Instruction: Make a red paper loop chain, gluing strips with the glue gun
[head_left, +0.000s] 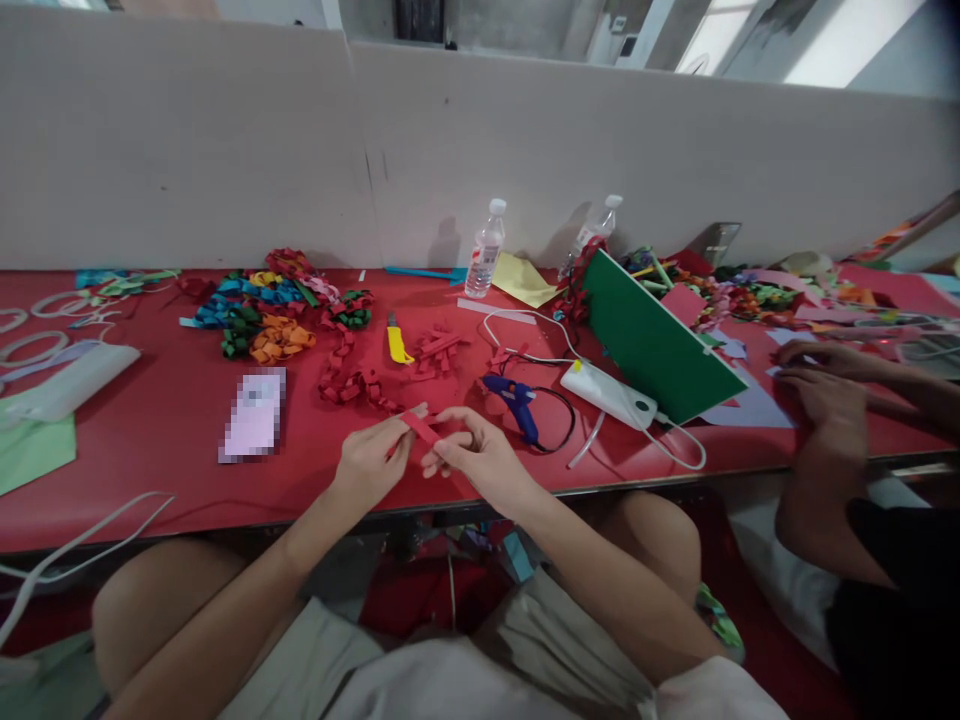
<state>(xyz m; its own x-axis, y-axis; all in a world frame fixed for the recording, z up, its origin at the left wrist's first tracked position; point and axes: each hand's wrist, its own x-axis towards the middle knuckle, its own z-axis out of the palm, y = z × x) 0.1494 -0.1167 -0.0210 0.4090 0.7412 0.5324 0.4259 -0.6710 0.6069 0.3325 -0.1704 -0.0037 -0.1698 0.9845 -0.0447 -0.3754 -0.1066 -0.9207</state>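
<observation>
You have a red paper strip (424, 429) up in front of you, over the near edge of the red table (187, 490). It runs on a slant between the fingertips of your two hands. Your left hand (371, 462) has the far left end, with the thumb and fingertips pinched almost together on it. Your right hand (480, 458) is at the near right end, with the thumb and pointing finger close together on the strip. The other fingers of that hand are bent and a little apart, and one wears a dark ring. A red paper chain (341, 372) winds over the table and ends near your left fingertips; you cannot tell if it joins the strip. A pile of red strips (441, 350) lies just past your hands, with a yellow cutter (397, 342) beside it. A blue glue gun (517, 405) lies near your right hand, and a white power strip (609, 395) is further right.
</observation>
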